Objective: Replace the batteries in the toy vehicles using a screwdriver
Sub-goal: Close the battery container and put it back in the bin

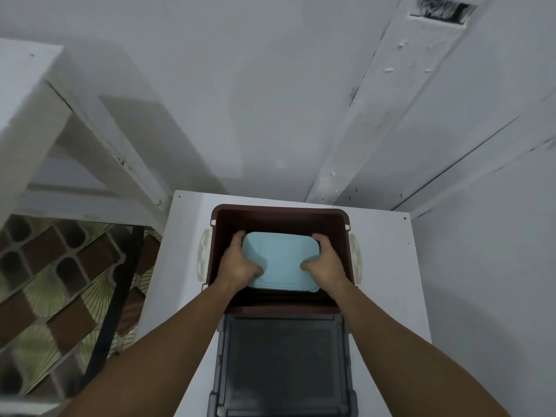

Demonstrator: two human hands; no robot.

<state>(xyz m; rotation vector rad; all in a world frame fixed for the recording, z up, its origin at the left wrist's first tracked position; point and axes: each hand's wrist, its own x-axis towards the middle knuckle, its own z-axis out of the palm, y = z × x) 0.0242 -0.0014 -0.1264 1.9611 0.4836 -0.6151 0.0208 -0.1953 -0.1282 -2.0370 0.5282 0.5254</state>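
A brown storage bin (279,216) with cream side latches stands open on a white cabinet top. Inside it sits a light blue rectangular container (279,261) with a lid. My left hand (240,264) grips its left side and my right hand (323,263) grips its right side, thumbs on the lid, fingers down the edges. Whether the blue container rests on the bin's floor or is lifted I cannot tell. No toy vehicle, battery or screwdriver is in view.
The bin's dark grey lid (282,368) lies flat on the cabinet top (388,266) just in front of the bin. White walls rise behind and to the right. A white shelf frame (99,139) and patterned floor tiles (54,284) are to the left.
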